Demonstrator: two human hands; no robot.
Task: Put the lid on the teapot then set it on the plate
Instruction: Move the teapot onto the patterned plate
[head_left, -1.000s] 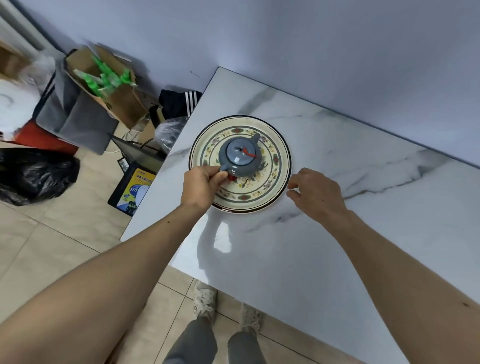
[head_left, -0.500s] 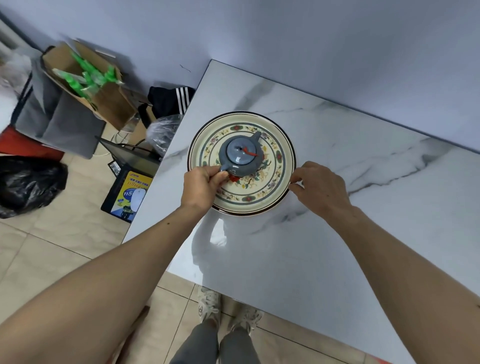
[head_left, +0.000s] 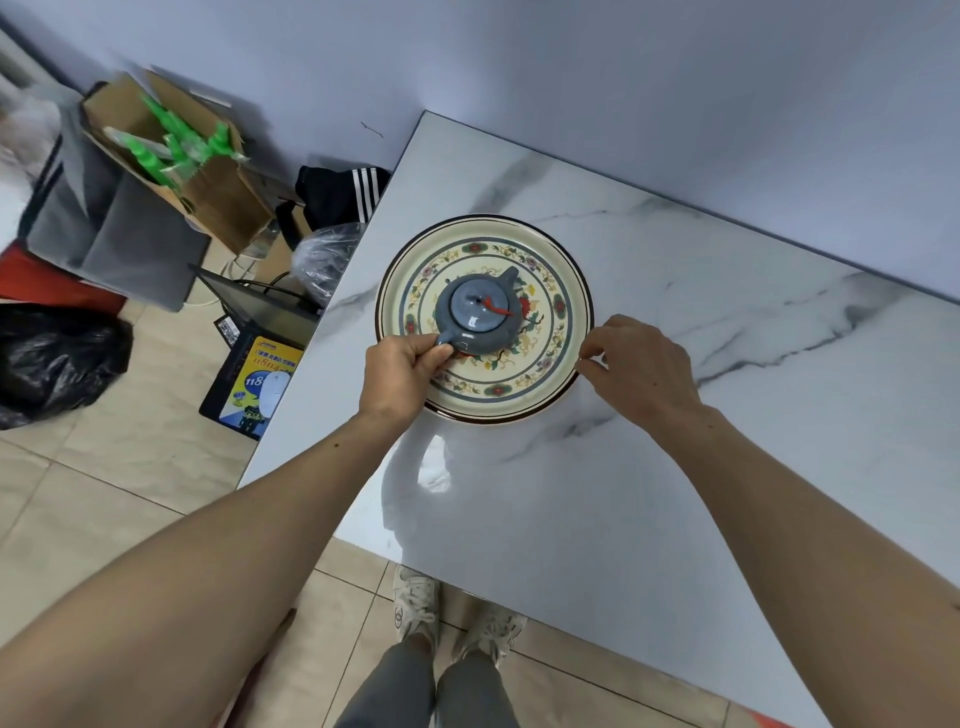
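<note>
One lidded teapot (head_left: 478, 314) sits mid-frame on one plate (head_left: 566, 291); my left hand (head_left: 402, 371) still pinches its handle, my right hand (head_left: 641, 364), loosely curled and holding nothing, touches the rim, unchanged.

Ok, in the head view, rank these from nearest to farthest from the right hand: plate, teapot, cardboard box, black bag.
From the right hand:
1. Plate, its rim right at the fingertips, to the left.
2. Teapot, at the plate's centre, handle held by the left hand.
3. Cardboard box, on the floor beyond the table's left edge.
4. Black bag, far left on the floor.
</note>
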